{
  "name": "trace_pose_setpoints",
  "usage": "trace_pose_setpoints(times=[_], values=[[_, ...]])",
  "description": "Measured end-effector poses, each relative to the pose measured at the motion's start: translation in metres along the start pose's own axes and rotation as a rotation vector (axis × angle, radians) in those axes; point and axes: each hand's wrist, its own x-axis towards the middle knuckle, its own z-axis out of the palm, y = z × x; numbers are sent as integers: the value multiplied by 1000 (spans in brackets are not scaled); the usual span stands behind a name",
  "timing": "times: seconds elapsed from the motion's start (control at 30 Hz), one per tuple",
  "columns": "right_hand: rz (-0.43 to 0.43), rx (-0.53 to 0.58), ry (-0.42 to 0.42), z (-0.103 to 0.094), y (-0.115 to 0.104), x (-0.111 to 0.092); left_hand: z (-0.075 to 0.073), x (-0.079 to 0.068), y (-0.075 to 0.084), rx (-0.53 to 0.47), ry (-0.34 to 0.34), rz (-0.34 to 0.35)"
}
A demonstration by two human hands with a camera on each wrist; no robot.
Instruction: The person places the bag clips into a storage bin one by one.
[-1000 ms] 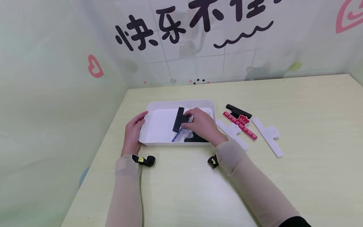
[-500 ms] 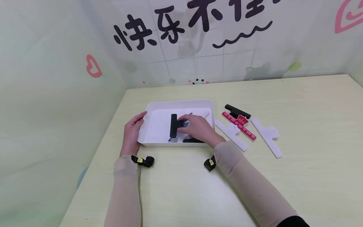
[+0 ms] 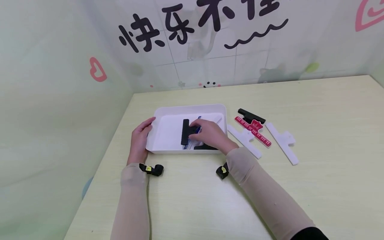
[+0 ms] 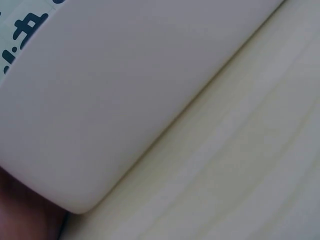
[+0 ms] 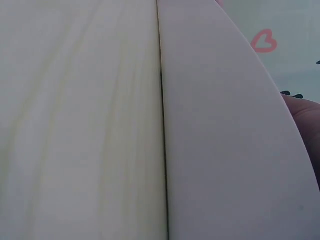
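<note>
My right hand (image 3: 209, 134) is over the tray's right half, thumb and fingers pinching a black wide-jawed clip (image 3: 185, 132) by its handle. The clip's long bar points to the left. Under it shows part of a blue-and-white striped clip (image 3: 186, 145). Another black clip (image 3: 205, 147) lies by the tray's near wall, partly covered by the hand. The left hand (image 3: 139, 140) rests along the left side of the white tray (image 3: 162, 151), its fingers stretched out against the wall. Both wrist views mostly show the tray's outer wall (image 4: 125, 85).
Right of the tray lie a white clip (image 3: 244, 137), a red clip with white marks (image 3: 253, 131), a black clip (image 3: 251, 116) and a second white clip (image 3: 283, 143). A printed curtain (image 3: 192, 66) hangs behind the table (image 3: 186, 193).
The right hand has brought the black clip slightly left and nearer, then a touch back to the right, still pinching it. The left hand stays at the tray's side.
</note>
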Motion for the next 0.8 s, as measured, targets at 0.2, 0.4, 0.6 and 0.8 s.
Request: trace_pose_setpoints(times=[0.2, 0.4, 0.6, 0.8], values=[[-25, -21, -23, -1, -2, -1, 1, 0, 0, 8, -4, 7], [-40, -41, -43, 0, -2, 0, 1, 0, 1, 11, -6, 7], [-58, -44, -61, 0, -3, 0, -1, -1, 3, 11, 1, 13], [-76, -29, -97, -2, -1, -2, 2, -1, 3, 11, -3, 1]])
